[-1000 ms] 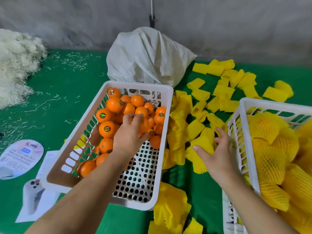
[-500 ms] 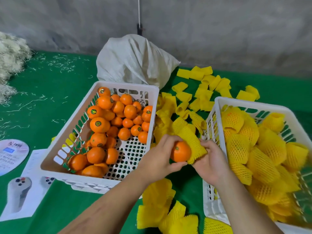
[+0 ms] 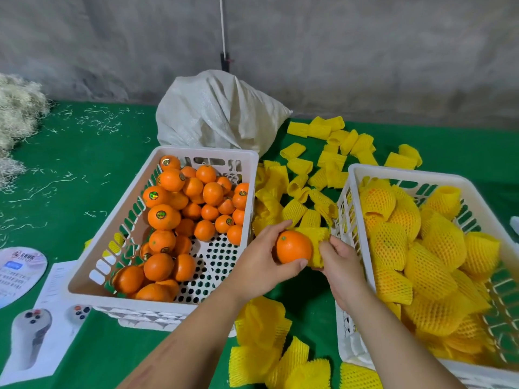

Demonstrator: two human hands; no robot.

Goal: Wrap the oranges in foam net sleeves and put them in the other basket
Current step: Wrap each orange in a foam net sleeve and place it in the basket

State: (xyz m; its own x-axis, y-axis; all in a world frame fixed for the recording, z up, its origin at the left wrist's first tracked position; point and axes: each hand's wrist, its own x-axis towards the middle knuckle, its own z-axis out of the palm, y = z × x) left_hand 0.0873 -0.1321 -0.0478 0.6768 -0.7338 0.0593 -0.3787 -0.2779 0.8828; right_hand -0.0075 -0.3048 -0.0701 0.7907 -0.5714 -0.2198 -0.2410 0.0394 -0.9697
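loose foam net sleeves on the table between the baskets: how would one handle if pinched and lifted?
Probably floppy: the foam net sleeve in the right hand crumples against the orange. Likely very light: the loose sleeves are thin open mesh, scattered and bent. Probably grippy rather than slippery, given the ridged net texture.
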